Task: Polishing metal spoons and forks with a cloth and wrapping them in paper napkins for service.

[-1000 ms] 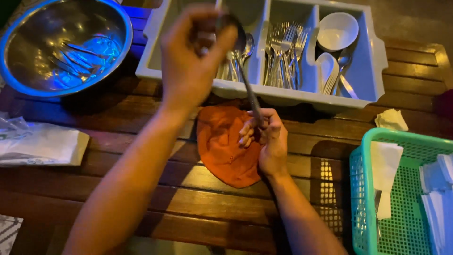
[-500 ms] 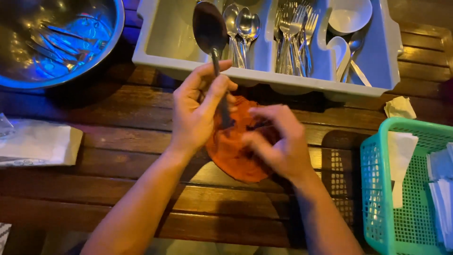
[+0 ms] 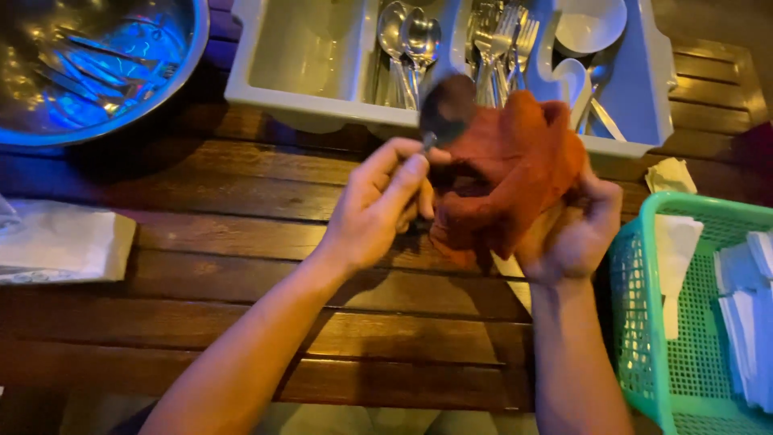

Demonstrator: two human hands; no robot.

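Lifting off the wooden table (image 3: 241, 322) since the previous frame, the right hand (image 3: 564, 234) now bunches the orange cloth (image 3: 507, 173) around the spoon (image 3: 445, 109) pinched by left hand (image 3: 378, 209), just near the cutlery tray (image 3: 322, 113); wiping underway.

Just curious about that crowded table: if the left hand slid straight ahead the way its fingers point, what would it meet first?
Probably the orange cloth bunched in the right hand; the left hand, pinching a spoon, points there, though depth is unclear.
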